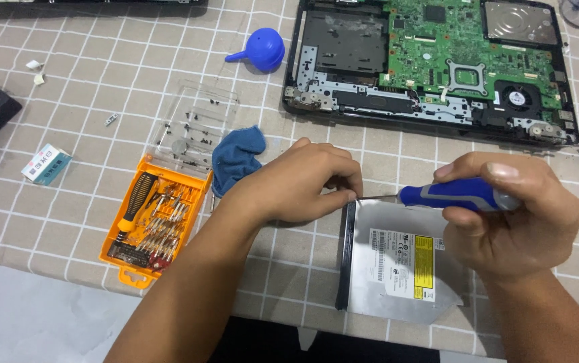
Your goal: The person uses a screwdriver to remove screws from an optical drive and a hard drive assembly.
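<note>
Nearest the camera, a silver disc drive [403,262] lies flat on the bench [67,222], its black front strip facing left and its labels up. The right hand [511,222] is clenched around the blue handle of a screwdriver [454,195], whose thin shaft runs left to the drive's upper left corner. The left hand [303,181] pinches that same corner between its fingertips, steadying the drive right beside the tip.

The step in hand looks like working a small screw at that corner. Whether the tip is seated in a screw I cannot tell. The next move would call for keeping the shaft straight and the drive pinned so the tip does not slip.

To the left sit an orange bit case [155,225] with a clear lid [198,124] holding loose screws, and a blue cloth [235,158]. Farther off lie a blue air blower [262,50] and an opened laptop [430,67] with its green board bare.
</note>
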